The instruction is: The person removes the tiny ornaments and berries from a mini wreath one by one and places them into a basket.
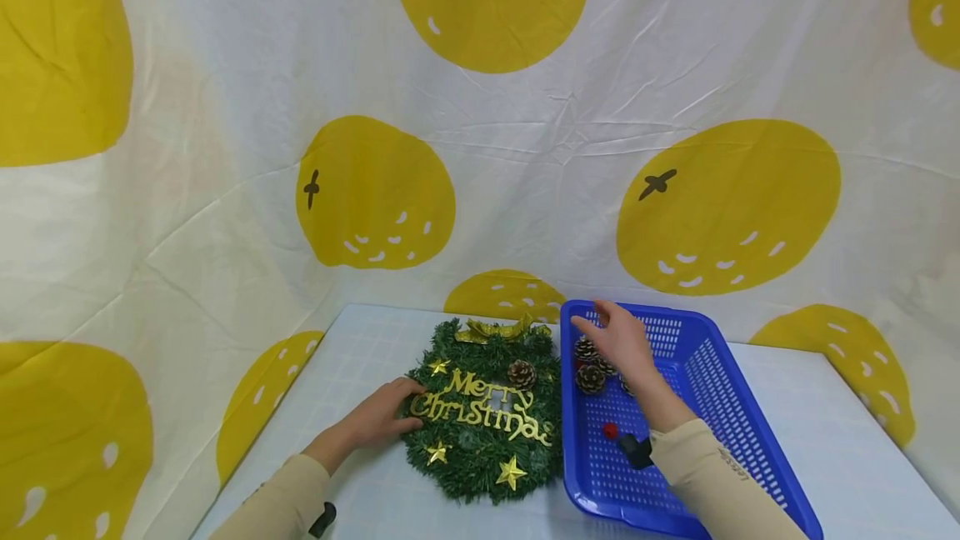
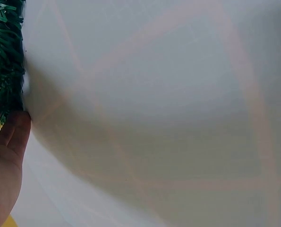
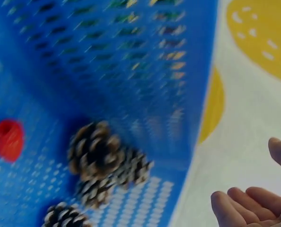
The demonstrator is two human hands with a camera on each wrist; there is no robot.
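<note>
A green Christmas wreath [image 1: 465, 469] lies on the table, bearing gold "Merry Christmas" lettering [image 1: 480, 411], gold stars [image 1: 512, 473], a gold ribbon bow [image 1: 495, 330] and one pine cone [image 1: 522, 373]. My left hand [image 1: 384, 413] grips the wreath's left edge; the left wrist view has its fingers [image 2: 18, 127] against the green rim. Over the far left part of a blue basket [image 1: 572, 465], my right hand [image 1: 624, 344] hovers with thumb and fingers apart, holding nothing. Below it several pine cones [image 3: 95, 151] sit in the basket, near a small red ornament [image 3: 8, 140].
The basket stands right beside the wreath, its left wall close to the greenery. A white cloth with yellow fruit prints [image 1: 525, 190] hangs behind and at both sides. Pale table surface [image 1: 360, 348] shows left of the wreath and right of the basket.
</note>
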